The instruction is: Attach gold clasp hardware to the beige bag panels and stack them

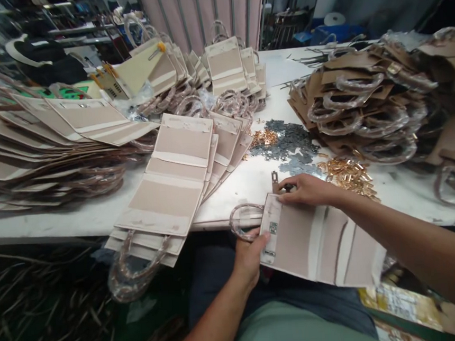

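Observation:
A flat beige bag panel (pixel 297 233) with pale bands and a clear-wrapped looped handle (pixel 241 211) lies tilted over the table's front edge. My left hand (pixel 249 259) grips its left edge by the handle, thumb on top. Next to the thumb, a small metal plate (pixel 273 227) is set in the panel's pale strip. My right hand (pixel 307 190) pinches the far corner, thumb on the face and fingers at the edge. A short strap with a slotted metal end (pixel 275 178) sticks up there. Something small and dark shows by the right fingers, too unclear to name.
Stacked beige panels (pixel 171 165) overhang the table's front edge to the left, with a larger pile (pixel 30 150) beyond. Gold metal pieces (pixel 347 173) and grey metal plates (pixel 292 138) lie past my right hand. Brown bags (pixel 359 90) with wrapped handles are heaped right.

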Demonstrator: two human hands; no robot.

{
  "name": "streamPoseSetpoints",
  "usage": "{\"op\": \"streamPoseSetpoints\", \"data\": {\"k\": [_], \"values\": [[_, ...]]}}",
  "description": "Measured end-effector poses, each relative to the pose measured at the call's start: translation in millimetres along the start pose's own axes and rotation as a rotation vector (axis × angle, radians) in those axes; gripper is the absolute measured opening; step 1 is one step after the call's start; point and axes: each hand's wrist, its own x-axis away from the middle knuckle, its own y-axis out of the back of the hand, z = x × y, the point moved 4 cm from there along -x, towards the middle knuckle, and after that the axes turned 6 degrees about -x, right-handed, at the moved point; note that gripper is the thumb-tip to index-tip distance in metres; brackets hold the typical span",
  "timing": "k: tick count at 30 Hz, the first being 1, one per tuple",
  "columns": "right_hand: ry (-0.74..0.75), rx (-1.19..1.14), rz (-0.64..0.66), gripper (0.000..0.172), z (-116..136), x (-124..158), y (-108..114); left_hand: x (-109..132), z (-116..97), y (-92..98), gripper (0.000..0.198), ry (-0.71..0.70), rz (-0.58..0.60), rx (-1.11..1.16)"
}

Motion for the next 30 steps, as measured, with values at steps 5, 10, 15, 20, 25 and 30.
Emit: {"op": "streamPoseSetpoints", "data": {"k": [5, 10, 15, 20, 25, 30], "values": [[-0.048, 0.079, -0.202, 0.039, -6, 2, 8, 3, -5, -9.7, 0.050, 0.010, -0.057, 0.030], [0.139, -0.115, -0.733, 0.029, 31, 42, 28, 2, -5, -16.3, 0.049, 0.048, -0.079, 0.075], [0.388, -0.805, -0.896, 0.043, 60, 67, 8, 2, -8, -23.3, 0.044, 0.083, -0.132, 0.131], [0.332, -1.213, -0.867, 0.047, 48, 48, -40, 3, -9, -28.3, 0.038, 0.109, -0.162, 0.174], [0.254, -1.346, -0.942, 0.049, 26, 41, -57, 1, -6, -25.9, 0.039, 0.120, -0.171, 0.191], [0.336, -1.246, -0.914, 0.044, 32, 43, -59, -2, -7, -22.6, 0.042, 0.214, -0.084, 0.198]]}}
